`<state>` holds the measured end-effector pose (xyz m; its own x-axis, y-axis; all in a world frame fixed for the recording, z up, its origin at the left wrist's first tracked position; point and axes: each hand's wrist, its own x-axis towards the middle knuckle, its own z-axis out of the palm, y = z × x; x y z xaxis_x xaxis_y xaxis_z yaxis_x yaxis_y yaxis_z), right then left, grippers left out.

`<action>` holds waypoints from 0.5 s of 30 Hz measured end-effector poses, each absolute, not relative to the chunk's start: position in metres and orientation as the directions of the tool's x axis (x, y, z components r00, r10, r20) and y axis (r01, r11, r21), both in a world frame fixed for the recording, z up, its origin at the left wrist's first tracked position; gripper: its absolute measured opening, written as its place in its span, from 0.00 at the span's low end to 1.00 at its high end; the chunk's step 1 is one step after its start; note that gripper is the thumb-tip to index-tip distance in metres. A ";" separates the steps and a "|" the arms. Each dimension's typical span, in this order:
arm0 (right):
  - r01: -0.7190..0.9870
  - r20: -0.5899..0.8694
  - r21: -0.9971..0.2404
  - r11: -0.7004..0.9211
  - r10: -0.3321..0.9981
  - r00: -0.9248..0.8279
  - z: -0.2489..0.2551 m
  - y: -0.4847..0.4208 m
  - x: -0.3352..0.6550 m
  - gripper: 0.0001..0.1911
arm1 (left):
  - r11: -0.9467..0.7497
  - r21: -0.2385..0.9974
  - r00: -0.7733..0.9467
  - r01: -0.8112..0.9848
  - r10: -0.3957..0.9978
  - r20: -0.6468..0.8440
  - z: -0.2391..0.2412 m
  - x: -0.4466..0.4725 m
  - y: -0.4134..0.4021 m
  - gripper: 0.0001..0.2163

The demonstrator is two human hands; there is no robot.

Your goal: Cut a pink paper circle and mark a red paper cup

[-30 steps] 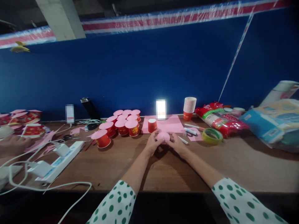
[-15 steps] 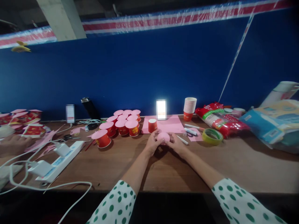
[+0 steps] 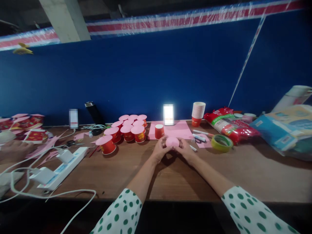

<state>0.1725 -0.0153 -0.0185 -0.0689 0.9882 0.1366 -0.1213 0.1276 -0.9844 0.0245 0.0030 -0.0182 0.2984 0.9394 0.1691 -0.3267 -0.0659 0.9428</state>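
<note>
Between my two hands is a round pink paper disc [image 3: 172, 142], held above the wooden table. My left hand [image 3: 161, 150] grips its left edge, thumb at the near side. My right hand [image 3: 184, 150] is closed on the right edge, its thumb near the other one. Whether a cup is under the disc is hidden by my fingers. Just behind my left hand, a red paper cup [image 3: 159, 132] stands upside down by a pink paper sheet [image 3: 181, 129]. To the left are several red cups [image 3: 127, 132] topped with pink discs.
A cup stack [image 3: 198, 114], tape roll [image 3: 221, 143], scissors [image 3: 200, 139] and red plastic package [image 3: 230, 125] lie on the right. At left are a power strip [image 3: 62, 170], loose cables, a black flask [image 3: 94, 112] and another person's hand [image 3: 17, 150]. A lit phone [image 3: 168, 114] stands behind.
The pink disc has tilted a little and shifted slightly right in my hands. Both hands keep their hold, and the rest stays almost the same.
</note>
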 end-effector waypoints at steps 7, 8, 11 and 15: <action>-0.066 0.144 -0.988 0.138 0.985 -0.094 -0.019 -0.016 0.173 0.26 | -0.074 0.947 0.272 -0.311 0.948 0.163 -0.021 0.024 0.003 0.33; -0.058 0.147 -0.988 0.142 0.985 -0.088 -0.019 -0.016 0.173 0.26 | -0.081 0.944 0.272 -0.320 0.947 0.174 -0.022 0.024 0.004 0.33; -0.044 0.149 -0.988 0.146 0.986 -0.078 -0.022 -0.013 0.173 0.28 | -0.088 0.943 0.263 -0.322 0.948 0.179 -0.027 0.023 0.007 0.34; -0.015 0.152 -0.988 0.151 0.986 -0.069 -0.023 -0.011 0.173 0.27 | -0.091 0.939 0.256 -0.333 0.949 0.183 -0.032 0.024 0.010 0.33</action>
